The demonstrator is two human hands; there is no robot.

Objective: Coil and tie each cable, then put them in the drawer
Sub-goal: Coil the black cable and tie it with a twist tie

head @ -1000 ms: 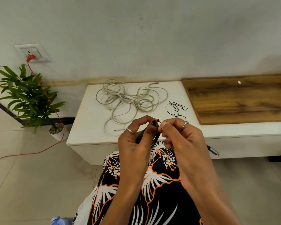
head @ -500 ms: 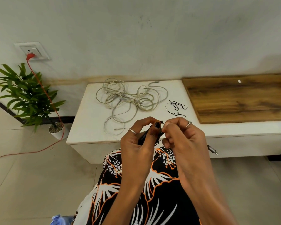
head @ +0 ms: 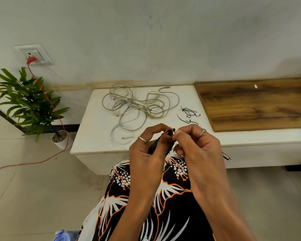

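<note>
My left hand (head: 146, 150) grips a coiled black cable (head: 154, 145) in front of the white bench, most of the coil hidden behind the fingers. My right hand (head: 196, 146) pinches a thin black tie (head: 174, 130) at the top of that coil, fingertips touching those of the left hand. A metal plug (head: 226, 156) of the cable sticks out to the right of my right wrist. A tangle of grey cables (head: 137, 108) lies loose on the white bench top (head: 94, 129). Several black ties (head: 189, 113) lie to the right of the tangle.
A wooden panel (head: 255, 105) covers the bench's right part. A potted plant (head: 30, 105) stands on the floor at left, with a red cord (head: 47, 101) running from a wall socket (head: 33, 54) down across the floor. My patterned clothing fills the lower middle.
Both hands stay together at the coil; the fingers have shifted slightly around the tie, and the hands have risen a little toward the bench edge.
</note>
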